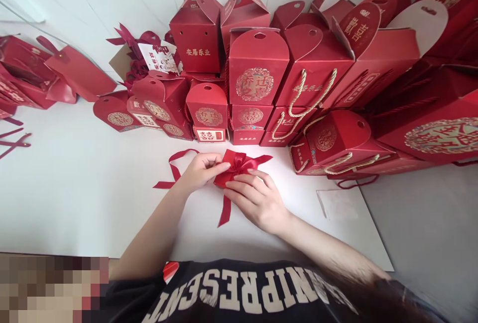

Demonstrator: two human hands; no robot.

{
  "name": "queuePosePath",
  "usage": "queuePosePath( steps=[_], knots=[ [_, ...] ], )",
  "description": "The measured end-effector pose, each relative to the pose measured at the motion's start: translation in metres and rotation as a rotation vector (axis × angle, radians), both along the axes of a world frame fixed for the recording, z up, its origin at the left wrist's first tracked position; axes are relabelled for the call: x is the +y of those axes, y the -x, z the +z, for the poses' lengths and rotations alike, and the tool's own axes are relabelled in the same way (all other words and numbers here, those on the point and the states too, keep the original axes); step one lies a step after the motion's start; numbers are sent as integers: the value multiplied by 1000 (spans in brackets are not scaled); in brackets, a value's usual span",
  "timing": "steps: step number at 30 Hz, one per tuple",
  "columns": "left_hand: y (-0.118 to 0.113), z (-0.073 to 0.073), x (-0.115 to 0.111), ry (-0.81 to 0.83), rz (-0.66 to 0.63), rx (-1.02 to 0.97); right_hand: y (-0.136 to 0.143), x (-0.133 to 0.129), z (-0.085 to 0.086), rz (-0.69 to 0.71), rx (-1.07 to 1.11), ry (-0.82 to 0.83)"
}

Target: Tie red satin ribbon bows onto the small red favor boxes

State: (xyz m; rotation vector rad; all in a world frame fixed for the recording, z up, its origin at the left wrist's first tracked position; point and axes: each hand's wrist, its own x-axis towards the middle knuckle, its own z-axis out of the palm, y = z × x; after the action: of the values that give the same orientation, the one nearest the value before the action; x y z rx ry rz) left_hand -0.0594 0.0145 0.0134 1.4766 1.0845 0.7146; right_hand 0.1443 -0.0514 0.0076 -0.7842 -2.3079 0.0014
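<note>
A small red box (230, 156) lies on the white table in front of me, with a dark red satin ribbon tied in a bow (239, 162) on top. One loose ribbon tail (225, 211) hangs toward me, and a longer ribbon length (172, 169) curls out on the left. My left hand (203, 168) pinches at the left side of the box and bow, thumb and forefinger together. My right hand (257, 198) rests over the box's right front side, fingers bent against the bow and box; its thumb is hidden.
Stacked red gift boxes (259, 66) with rope handles line the back and right of the white table (93, 188). Red bags (30, 74) and ribbon strips (15, 139) lie at the far left. A clear flat packet (338, 204) sits near the right edge.
</note>
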Motion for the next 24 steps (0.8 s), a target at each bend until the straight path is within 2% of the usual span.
queuePosePath(
  steps=[5,8,11,13,15,18,20,21,24],
  knots=[
    [-3,-3,-2,-79,40,84,-22,11,9,164,211,88],
    [-5,-3,-3,-111,38,120,-31,7,10,279,165,115],
    [-5,-2,-3,-124,27,152,-36,-3,11,359,9,127],
    [-5,-2,-3,-120,15,166,-39,-7,16,423,-60,193],
    [-4,-1,-2,-102,0,165,-42,-4,24,472,-13,313],
    [-2,0,-2,-63,-36,143,-43,20,34,365,166,512],
    [0,1,-2,-47,-75,134,-40,44,33,213,249,641],
    [1,2,-2,-45,-95,137,-37,58,30,180,294,705],
    [2,5,-3,-58,-138,163,-27,90,17,217,276,929]
  ],
)
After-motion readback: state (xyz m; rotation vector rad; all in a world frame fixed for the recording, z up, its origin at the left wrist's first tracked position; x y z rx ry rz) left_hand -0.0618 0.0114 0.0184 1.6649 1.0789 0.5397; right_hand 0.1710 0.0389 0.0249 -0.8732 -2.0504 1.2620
